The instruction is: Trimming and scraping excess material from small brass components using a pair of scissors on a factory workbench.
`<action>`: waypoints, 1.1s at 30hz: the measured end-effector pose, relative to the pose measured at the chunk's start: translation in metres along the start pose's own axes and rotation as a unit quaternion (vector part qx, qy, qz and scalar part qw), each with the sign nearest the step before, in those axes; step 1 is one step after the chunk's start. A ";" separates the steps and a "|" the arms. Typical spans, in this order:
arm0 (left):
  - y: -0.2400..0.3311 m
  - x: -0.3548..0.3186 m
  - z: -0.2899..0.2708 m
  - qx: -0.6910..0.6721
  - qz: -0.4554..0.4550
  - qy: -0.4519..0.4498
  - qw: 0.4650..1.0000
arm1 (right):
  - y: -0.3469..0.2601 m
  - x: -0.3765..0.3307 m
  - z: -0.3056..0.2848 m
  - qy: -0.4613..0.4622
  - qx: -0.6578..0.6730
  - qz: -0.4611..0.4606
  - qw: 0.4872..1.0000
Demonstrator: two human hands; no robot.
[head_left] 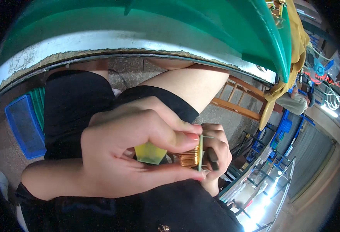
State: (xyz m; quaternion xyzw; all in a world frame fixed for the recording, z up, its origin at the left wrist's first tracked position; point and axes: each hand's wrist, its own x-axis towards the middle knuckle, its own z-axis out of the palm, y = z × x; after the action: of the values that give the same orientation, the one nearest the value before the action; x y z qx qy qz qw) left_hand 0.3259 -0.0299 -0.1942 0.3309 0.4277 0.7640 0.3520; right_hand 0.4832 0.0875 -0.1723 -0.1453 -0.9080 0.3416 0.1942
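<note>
My left hand is closed around a copper wire coil, its thumb and fingertips reaching to a pale green end plate. A translucent yellow-green piece shows inside the curl of that hand; what it belongs to is hidden. Just beyond the end plate, my right hand has its fingers bent close around a small dark piece, whose kind I cannot tell. A thin wire end sticks out by the plate. Both hands are close together above my lap.
A green tray on a worn white table lies ahead, with copper coils at its far right. Yellow cloth hangs beside a wooden stool. A blue crate stands left. Another person is at the right.
</note>
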 end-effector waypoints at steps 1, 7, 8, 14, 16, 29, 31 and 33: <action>-0.001 0.000 0.000 0.001 -0.001 0.000 1.000 | 0.001 0.000 0.000 0.000 0.001 0.000 1.000; -0.003 0.001 0.000 0.017 0.012 -0.014 1.000 | -0.001 0.003 0.001 0.003 -0.043 -0.035 0.998; -0.003 0.001 -0.001 0.019 0.015 -0.017 1.000 | -0.003 0.003 0.001 0.000 -0.047 -0.033 0.998; -0.003 0.000 -0.002 0.019 0.007 -0.015 1.000 | -0.012 0.003 -0.004 -0.030 -0.082 -0.002 0.996; -0.003 0.000 -0.001 0.017 0.003 -0.011 1.000 | -0.012 0.003 -0.004 -0.038 -0.092 0.007 0.995; -0.001 0.000 0.002 -0.010 -0.019 -0.001 1.000 | 0.011 0.003 0.009 0.055 -0.037 0.030 0.997; -0.001 0.000 0.001 -0.010 -0.018 -0.004 1.000 | 0.010 0.005 0.010 0.047 -0.055 0.016 0.997; 0.001 0.000 0.000 -0.005 -0.019 -0.007 1.000 | 0.007 0.007 0.011 0.035 -0.077 0.013 0.996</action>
State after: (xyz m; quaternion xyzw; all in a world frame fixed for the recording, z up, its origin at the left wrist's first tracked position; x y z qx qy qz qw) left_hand 0.3257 -0.0302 -0.1934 0.3269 0.4276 0.7568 0.3709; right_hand 0.4729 0.0894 -0.1827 -0.1830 -0.9224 0.2681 0.2095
